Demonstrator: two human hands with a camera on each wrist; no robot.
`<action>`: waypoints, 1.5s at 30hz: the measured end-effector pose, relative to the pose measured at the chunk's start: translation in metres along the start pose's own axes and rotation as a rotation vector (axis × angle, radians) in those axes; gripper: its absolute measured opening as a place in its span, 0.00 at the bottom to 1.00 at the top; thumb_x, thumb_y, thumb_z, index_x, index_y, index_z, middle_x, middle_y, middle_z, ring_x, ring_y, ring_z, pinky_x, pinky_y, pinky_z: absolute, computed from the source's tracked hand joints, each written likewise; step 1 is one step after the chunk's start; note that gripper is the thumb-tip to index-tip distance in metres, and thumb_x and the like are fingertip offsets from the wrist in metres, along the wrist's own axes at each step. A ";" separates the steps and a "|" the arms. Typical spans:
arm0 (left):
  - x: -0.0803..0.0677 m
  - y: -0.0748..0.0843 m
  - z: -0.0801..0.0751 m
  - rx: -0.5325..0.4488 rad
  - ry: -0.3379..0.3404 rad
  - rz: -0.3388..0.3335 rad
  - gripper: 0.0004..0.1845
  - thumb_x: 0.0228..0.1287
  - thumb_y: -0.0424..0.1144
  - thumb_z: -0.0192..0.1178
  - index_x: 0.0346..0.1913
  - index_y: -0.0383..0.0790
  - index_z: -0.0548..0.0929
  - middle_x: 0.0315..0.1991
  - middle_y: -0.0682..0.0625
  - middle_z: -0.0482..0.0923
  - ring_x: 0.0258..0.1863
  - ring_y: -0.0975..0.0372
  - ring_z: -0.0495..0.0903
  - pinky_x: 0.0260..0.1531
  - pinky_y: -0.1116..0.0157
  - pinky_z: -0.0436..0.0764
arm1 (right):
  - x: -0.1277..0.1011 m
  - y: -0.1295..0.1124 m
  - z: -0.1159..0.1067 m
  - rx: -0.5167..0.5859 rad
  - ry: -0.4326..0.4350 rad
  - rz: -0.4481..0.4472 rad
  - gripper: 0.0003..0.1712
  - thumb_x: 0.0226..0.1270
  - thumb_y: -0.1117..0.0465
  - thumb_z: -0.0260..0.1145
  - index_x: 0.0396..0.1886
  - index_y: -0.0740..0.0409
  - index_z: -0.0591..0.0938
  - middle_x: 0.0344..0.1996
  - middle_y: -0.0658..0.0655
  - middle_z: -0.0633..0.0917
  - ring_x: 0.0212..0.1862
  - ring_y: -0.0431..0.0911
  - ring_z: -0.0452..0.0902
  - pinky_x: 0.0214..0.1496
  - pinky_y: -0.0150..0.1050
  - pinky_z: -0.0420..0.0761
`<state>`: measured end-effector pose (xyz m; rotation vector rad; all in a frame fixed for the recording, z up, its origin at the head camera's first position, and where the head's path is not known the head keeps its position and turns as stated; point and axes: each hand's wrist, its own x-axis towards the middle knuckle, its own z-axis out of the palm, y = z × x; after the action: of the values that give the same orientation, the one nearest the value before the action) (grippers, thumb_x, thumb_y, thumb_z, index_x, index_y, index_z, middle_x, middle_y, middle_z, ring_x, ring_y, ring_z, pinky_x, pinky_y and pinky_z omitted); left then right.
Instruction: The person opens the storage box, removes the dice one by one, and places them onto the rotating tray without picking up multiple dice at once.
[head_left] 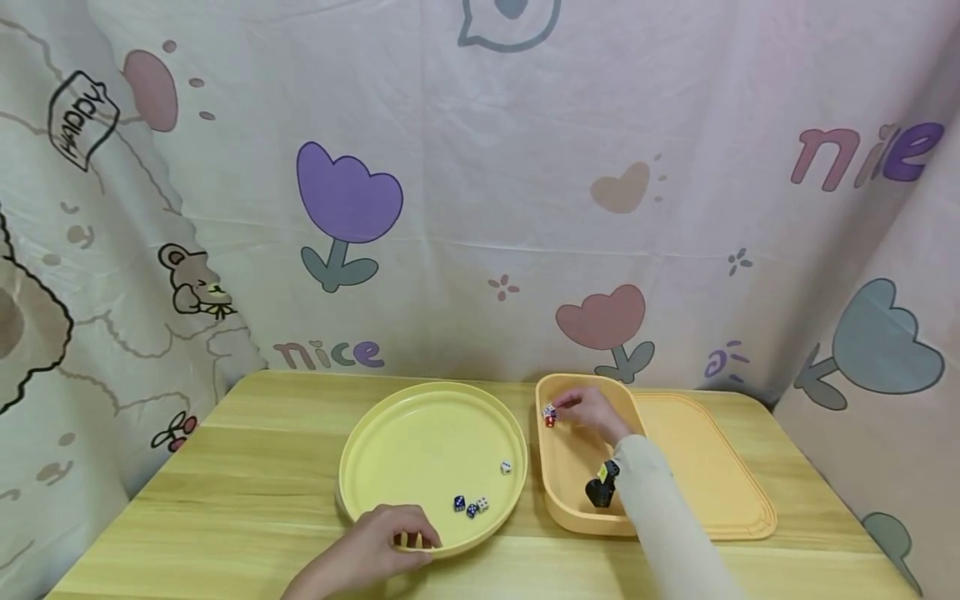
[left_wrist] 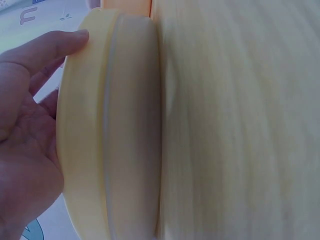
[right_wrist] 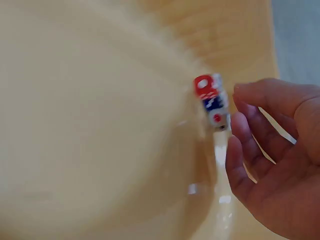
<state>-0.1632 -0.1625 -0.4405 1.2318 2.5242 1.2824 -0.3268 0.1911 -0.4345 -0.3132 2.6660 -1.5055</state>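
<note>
A round yellow tray (head_left: 420, 433) lies on the wooden table. My left hand (head_left: 386, 537) grips its front rim, thumb outside and fingers curled over the inner edge. In the left wrist view the thumb lies along the tray's rim (left_wrist: 82, 125); the fingertips are hidden behind it. Two blue dice (head_left: 459, 503) and two white dice (head_left: 506, 467) lie inside at the right. My right hand (head_left: 592, 412) is over the orange bin (head_left: 558, 492). A small cluster of red, white and blue dice (right_wrist: 212, 102) is beside its fingertips, a slight gap apart; the fingers are loosely bent.
A flat orange lid (head_left: 708, 467) lies right of the bin, partly behind the right sleeve (head_left: 667, 525). A black device (head_left: 602, 486) shows at the right wrist. Printed curtain (head_left: 465, 192) hangs behind the table (head_left: 247, 467).
</note>
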 end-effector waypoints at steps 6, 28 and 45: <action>0.001 0.000 0.001 0.002 0.001 0.004 0.04 0.61 0.35 0.66 0.38 0.48 0.85 0.32 0.60 0.80 0.31 0.75 0.71 0.28 0.72 0.75 | 0.001 0.013 0.005 0.018 -0.032 0.067 0.08 0.54 0.78 0.66 0.35 0.72 0.84 0.31 0.60 0.86 0.28 0.41 0.72 0.29 0.33 0.71; 0.005 -0.001 -0.002 0.023 0.000 -0.004 0.05 0.60 0.33 0.66 0.37 0.46 0.85 0.32 0.56 0.81 0.31 0.75 0.71 0.26 0.73 0.74 | 0.014 0.021 0.017 0.057 0.010 0.122 0.10 0.47 0.77 0.73 0.31 0.69 0.84 0.30 0.57 0.85 0.36 0.44 0.78 0.41 0.34 0.74; 0.003 -0.001 -0.001 -0.039 -0.010 -0.041 0.02 0.63 0.37 0.65 0.37 0.46 0.85 0.32 0.59 0.80 0.31 0.74 0.72 0.28 0.71 0.75 | 0.011 0.018 0.017 -0.004 -0.055 0.071 0.07 0.50 0.78 0.68 0.30 0.69 0.81 0.29 0.55 0.83 0.34 0.44 0.76 0.39 0.34 0.74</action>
<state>-0.1661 -0.1613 -0.4395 1.1696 2.4917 1.3073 -0.3379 0.1833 -0.4588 -0.2537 2.6091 -1.4493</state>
